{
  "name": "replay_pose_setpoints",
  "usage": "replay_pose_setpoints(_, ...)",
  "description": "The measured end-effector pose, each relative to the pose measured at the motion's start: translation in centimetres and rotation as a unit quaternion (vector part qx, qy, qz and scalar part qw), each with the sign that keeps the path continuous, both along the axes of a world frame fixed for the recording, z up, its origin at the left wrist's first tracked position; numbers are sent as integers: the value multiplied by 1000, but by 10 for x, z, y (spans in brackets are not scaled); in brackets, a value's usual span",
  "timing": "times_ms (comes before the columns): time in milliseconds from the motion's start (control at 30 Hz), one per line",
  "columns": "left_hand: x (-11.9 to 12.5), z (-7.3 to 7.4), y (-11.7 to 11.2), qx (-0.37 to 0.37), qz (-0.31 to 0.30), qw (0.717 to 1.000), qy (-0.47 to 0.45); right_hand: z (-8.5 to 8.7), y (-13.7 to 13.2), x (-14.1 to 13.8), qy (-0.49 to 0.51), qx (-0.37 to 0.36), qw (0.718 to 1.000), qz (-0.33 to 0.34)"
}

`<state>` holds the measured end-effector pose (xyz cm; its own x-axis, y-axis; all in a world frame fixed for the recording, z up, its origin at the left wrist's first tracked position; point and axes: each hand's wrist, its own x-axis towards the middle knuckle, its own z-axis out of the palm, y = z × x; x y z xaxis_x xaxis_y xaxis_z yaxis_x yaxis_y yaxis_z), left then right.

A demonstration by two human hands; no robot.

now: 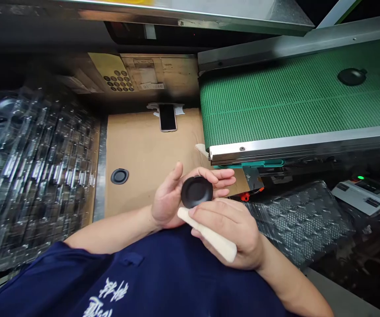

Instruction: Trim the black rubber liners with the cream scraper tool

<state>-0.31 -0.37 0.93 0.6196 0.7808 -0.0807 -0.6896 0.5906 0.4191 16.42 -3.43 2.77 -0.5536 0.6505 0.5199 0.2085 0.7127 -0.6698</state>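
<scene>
My left hand holds a round black disc between thumb and fingers, close to my chest. My right hand is closed around a pale, cream-coloured tool handle whose end touches the lower edge of the disc. Both hands hover over the near edge of a brown cardboard-covered bench. A second black disc lies flat on the cardboard to the left.
A green conveyor belt runs at the right, carrying another black disc. A phone lies at the back of the cardboard. Stacks of clear plastic trays fill the left; a dark tray sits at right.
</scene>
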Motion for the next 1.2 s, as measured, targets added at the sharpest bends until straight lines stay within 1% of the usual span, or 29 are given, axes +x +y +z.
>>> replay_pose_setpoints(133,-2,1,-1,-23,-16,1000,-13,7,1,-2,25,-30,999,-11)
replay_pose_setpoints(233,-1,1,-2,-28,-25,999,-22,7,2,-2,33,-42,998,-32)
replay_pose_setpoints(333,1,0,-4,-26,-26,999,-7,0,3,0,16,-12,999,-51)
replay_pose_setpoints(433,4,-1,-7,-31,-4,999,8,-6,4,2,-6,40,996,-82)
replay_pose_setpoints(500,6,-1,-8,-30,5,999,11,-5,5,3,-13,40,995,-94)
replay_pose_setpoints(600,7,-2,-8,-24,1,1000,17,-1,6,3,-23,-6,998,-51)
replay_pose_setpoints(633,7,-3,-8,-26,0,999,20,0,6,3,-21,-14,999,-46)
replay_pose_setpoints(733,7,-6,-8,-36,5,999,29,-1,8,4,-12,4,996,-85)
replay_pose_setpoints(800,7,-7,-7,-41,4,999,30,-2,7,4,-21,7,996,-86)
replay_pose_setpoints(900,5,-5,-4,-47,3,999,25,2,4,5,-37,-32,999,-21)
replay_pose_setpoints(967,4,-2,-2,-43,17,999,21,6,1,4,-25,-48,999,-2)
replay_pose_setpoints(1067,2,0,0,-37,35,999,11,7,-2,4,-1,-42,998,-39)
replay_pose_setpoints(1133,1,-1,0,-42,39,998,4,3,-2,7,-10,-34,997,-62)
replay_pose_setpoints(1200,1,-2,-1,-51,30,998,-6,-4,-1,10,-25,-7,996,-86)
